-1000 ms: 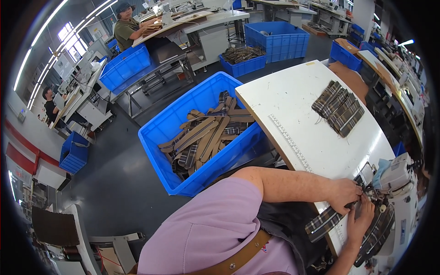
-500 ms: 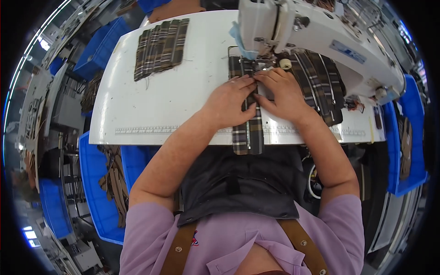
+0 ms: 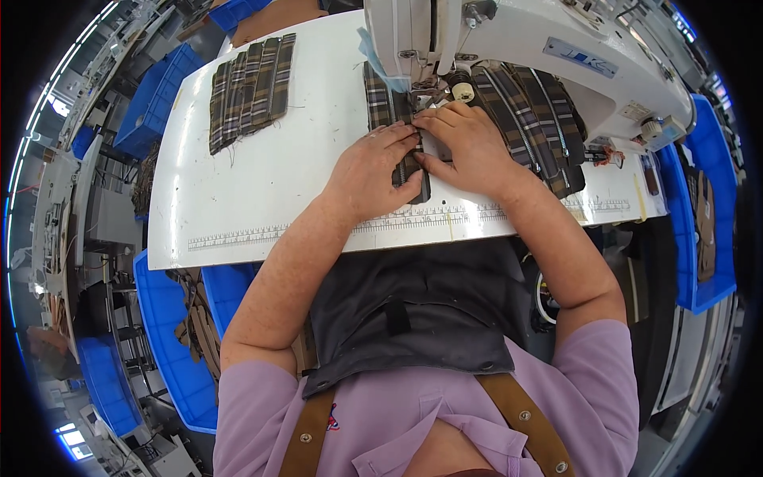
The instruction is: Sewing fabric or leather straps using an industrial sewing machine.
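A plaid fabric strip with a metal zipper [image 3: 378, 99] lies under the needle area of the white sewing machine [image 3: 517, 36]. My left hand [image 3: 369, 171] rests on the strip, fingers stretched forward and thumb apart, its tips near the presser foot. Opposite it, my right hand [image 3: 469, 151] touches the strip's right edge with fingertips and thumb, the two spread apart. Both hands cover much of the strip's middle, and its near end shows below my left thumb. The needle itself cannot be made out.
Plaid zippered pieces [image 3: 528, 119] lie right of my right hand, under the machine arm. Another plaid stack [image 3: 253, 91] sits at the table's far left. A printed ruler [image 3: 238, 238] runs along the front edge. Blue bins [image 3: 171, 350] with fabric flank the white table [image 3: 179, 191].
The strip has slid away from me under the machine; its near end, which hung over the table edge, now lies on the tabletop. Both hands moved forward with it. The whole view has shifted slightly.
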Demonstrator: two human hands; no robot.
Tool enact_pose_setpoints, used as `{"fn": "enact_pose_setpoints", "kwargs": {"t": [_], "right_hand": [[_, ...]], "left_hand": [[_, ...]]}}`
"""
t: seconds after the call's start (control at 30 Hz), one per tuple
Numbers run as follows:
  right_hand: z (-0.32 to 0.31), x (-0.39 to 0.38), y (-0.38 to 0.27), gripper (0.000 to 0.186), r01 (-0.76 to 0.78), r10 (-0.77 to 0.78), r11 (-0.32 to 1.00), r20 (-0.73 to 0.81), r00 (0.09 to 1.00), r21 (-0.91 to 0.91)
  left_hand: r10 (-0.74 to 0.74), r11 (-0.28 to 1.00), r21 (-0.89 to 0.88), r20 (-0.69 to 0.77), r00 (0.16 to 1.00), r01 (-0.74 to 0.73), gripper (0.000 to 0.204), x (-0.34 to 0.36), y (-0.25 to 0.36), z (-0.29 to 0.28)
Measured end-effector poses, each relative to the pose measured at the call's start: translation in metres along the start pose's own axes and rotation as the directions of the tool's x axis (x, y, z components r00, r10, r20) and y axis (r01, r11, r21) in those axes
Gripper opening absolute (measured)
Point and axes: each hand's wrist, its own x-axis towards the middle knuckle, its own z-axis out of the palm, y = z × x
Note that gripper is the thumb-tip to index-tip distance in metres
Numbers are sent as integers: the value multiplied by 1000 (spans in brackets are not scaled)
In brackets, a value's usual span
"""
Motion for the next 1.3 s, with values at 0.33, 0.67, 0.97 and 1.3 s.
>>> {"fn": "enact_pose_setpoints", "kwargs": {"t": [0.33, 0.67, 0.97, 1.3], "right_hand": [[0, 3, 1, 47, 8, -8, 1000, -1, 1000, 4], [-3, 4, 0, 48, 31, -30, 999, 24, 999, -16], [-4, 8, -3, 41, 51, -50, 998, 40, 998, -23], [-7, 12, -3, 40, 35, -37, 999, 52, 998, 28]], "left_hand": [[-7, 1000, 2, -11, 1000, 7, 50, 2, -2, 0], [-63, 997, 50, 50, 997, 61, 43, 13, -15, 0], [-50, 996, 82, 293, 955, 27, 36, 58, -53, -25], [-8, 951, 291, 375, 927, -109, 24, 84, -74, -40]]}}
